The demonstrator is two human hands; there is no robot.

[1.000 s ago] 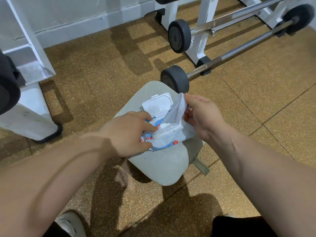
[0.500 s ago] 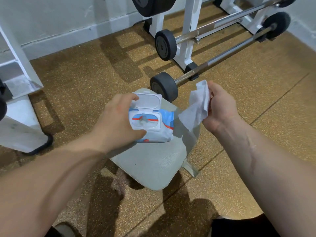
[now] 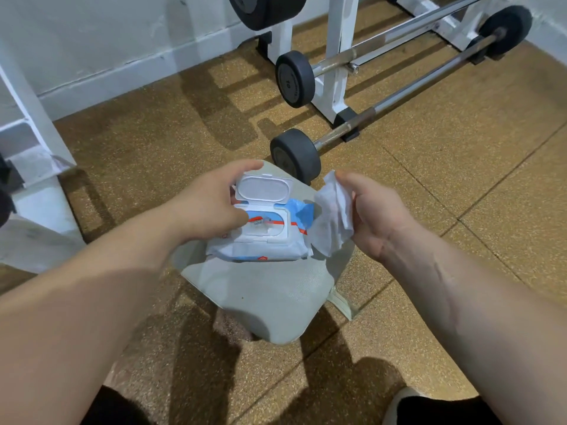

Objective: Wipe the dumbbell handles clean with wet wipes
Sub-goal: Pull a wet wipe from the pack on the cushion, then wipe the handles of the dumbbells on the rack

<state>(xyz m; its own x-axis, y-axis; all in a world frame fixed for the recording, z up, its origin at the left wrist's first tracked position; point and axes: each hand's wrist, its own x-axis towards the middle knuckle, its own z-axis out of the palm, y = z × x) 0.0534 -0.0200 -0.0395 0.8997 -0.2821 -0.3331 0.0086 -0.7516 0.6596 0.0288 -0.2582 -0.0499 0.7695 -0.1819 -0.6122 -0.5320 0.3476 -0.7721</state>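
Observation:
A white and blue pack of wet wipes (image 3: 264,240) lies on a grey padded seat (image 3: 270,305), its flip lid (image 3: 264,187) standing open. My left hand (image 3: 211,204) grips the pack at its left end, fingers behind the lid and thumb by the opening. A crumpled white wet wipe (image 3: 333,222) hangs free of the pack, held in my right hand (image 3: 374,216). Beyond the seat, a long steel bar (image 3: 408,88) with black end weights (image 3: 294,154) lies on the floor. A second bar (image 3: 395,41) rests higher on a rack.
A white metal rack (image 3: 337,56) stands behind the near bar. Another white frame (image 3: 33,167) stands at the left. A black weight plate (image 3: 267,7) hangs at the top. The floor is brown speckled rubber (image 3: 460,179). My knees and a shoe (image 3: 399,403) show at the bottom.
My right hand pulled the wipe fully out of the pack and drew it to the right. My left hand turned the pack so the open lid faces up.

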